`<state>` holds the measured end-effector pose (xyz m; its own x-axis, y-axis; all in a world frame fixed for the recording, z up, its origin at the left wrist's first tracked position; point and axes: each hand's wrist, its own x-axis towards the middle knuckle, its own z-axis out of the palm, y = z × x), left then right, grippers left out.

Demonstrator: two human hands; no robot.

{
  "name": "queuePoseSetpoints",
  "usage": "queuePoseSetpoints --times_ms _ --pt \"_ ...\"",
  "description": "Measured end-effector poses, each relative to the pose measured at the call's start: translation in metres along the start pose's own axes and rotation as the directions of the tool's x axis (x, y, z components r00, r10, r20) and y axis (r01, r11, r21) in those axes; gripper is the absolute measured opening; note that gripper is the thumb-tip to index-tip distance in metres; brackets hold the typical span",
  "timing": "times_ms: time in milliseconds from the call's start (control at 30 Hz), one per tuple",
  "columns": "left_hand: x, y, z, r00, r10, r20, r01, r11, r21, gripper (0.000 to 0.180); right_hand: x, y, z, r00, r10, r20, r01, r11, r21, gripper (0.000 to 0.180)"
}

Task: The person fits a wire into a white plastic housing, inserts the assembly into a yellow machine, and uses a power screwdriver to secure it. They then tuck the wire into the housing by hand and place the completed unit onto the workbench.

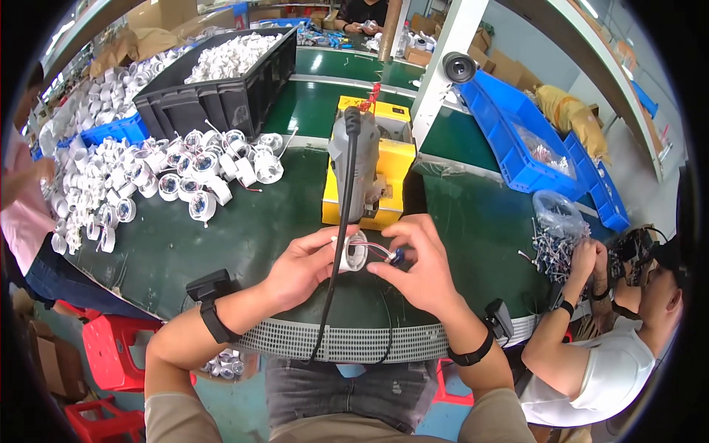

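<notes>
While left fingers (323, 244) grip a housing (357, 259), right fingers (418, 235) (curled) hold a component (399, 256).

A green bench (480, 247) carries white round housings (201, 205) (heaped at left), a yellow stand (397, 164) and wired parts (552, 257)

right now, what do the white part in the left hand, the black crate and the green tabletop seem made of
White part: probably rigid plastic, smooth and satin, with an even rim. Black crate: likely plastic, fairly dull, with a moulded lip. Green tabletop: glossy toward the back, where lights reflect; vinyl, rubber or paint, I can't tell.
</notes>
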<state>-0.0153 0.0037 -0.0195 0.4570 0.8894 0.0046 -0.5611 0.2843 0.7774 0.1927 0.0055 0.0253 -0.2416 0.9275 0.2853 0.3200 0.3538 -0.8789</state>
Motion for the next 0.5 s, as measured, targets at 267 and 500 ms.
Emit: queuePoseSetpoints --times_ms 267,500 --pt "-0.003 -0.008 0.004 0.991 0.132 0.009 -0.13 0.987 -0.095 0.039 -0.003 -0.001 -0.011 0.979 -0.158 0.132 0.169 0.983 -0.077 0.019" --pt "-0.005 0.0 0.01 0.965 0.069 0.254 -0.056 0.997 -0.057 0.051 -0.006 -0.003 0.008 0.977 0.114 0.178 -0.192 0.834 0.518 0.009"
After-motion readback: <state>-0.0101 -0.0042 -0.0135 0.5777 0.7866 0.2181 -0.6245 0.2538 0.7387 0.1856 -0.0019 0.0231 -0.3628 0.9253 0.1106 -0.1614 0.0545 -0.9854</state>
